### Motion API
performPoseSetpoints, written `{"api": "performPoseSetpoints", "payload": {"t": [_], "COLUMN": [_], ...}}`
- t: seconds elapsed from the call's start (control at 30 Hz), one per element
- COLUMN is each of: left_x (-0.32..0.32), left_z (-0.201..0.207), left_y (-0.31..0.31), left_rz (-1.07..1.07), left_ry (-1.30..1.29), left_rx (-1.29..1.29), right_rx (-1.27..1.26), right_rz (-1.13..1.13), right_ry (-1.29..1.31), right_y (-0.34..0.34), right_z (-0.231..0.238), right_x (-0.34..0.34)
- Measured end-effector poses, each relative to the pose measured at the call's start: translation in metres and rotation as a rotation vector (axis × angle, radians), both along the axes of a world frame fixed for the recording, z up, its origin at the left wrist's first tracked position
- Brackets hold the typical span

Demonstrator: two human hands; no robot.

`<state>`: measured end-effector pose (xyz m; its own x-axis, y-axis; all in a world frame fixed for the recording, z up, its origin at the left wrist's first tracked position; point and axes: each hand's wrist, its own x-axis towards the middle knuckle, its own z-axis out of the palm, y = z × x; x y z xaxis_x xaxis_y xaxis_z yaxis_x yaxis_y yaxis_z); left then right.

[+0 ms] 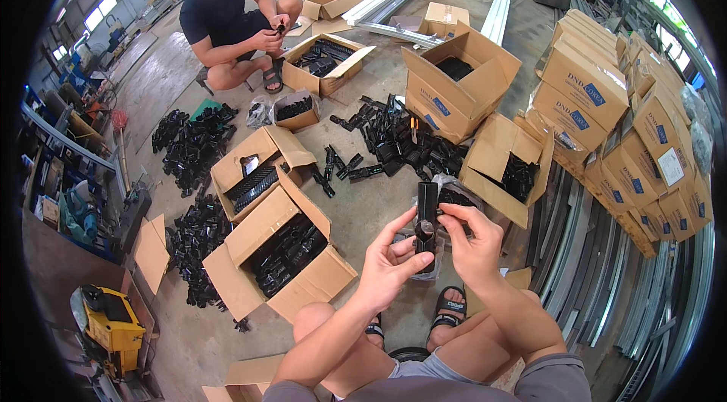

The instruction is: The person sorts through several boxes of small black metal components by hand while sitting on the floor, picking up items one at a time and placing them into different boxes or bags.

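Observation:
In front of my knees, my left hand (394, 262) holds a long black bracket-like part (426, 209) upright, thumb and fingers closed round its lower half. A round joint shows about the middle of it. At that joint my right hand (473, 239) pinches thumb and forefinger together against the part's right side; whatever is between those fingertips is too small to make out. Just beyond my hands lies a clear plastic bag (458, 196) with small dark pieces. Beyond that is a loose heap of similar black parts (394, 141) on the floor.
Open cardboard boxes of black parts stand left (322, 281) and right (492, 194). More black parts (198, 250) lie heaped at the left. A co-worker (227, 23) sits far left, handling a small dark piece. Stacked cartons (583, 91) and metal profiles (575, 250) fill the right side.

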<state>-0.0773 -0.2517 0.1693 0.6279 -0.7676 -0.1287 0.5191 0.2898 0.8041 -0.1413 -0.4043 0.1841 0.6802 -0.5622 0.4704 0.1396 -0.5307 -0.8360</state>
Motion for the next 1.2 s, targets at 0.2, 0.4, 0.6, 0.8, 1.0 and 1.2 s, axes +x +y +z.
{"api": "performPoseSetpoints", "payload": {"t": [0.2, 0.4, 0.6, 0.8, 1.0, 1.2], "left_x": [0.0000, 0.0005, 0.0023, 0.0026, 0.0025, 0.0027], "left_z": [-0.0023, -0.0056, -0.0071, -0.0063, -0.0057, -0.0042], "left_y": [0.0001, 0.0000, 0.0008, 0.0014, 0.0011, 0.0010], "left_rz": [0.003, -0.010, -0.026, -0.030, -0.030, -0.021], "left_ry": [-0.009, 0.040, 0.094, 0.086, 0.093, 0.085], "left_rx": [0.002, -0.010, -0.023, -0.011, -0.020, -0.013], "right_rx": [-0.048, -0.102, -0.081, -0.109, -0.127, -0.139], "right_rz": [-0.015, -0.007, -0.023, -0.030, -0.021, -0.017], "right_ry": [0.012, -0.037, -0.019, -0.017, -0.035, -0.019], "right_y": [-0.0002, -0.0020, 0.0001, -0.0001, -0.0013, -0.0013], "right_z": [0.0011, 0.0000, 0.0012, 0.0037, 0.0020, 0.0037], "right_x": [0.0002, 0.0004, -0.0004, 0.0006, 0.0004, 0.0002]}}
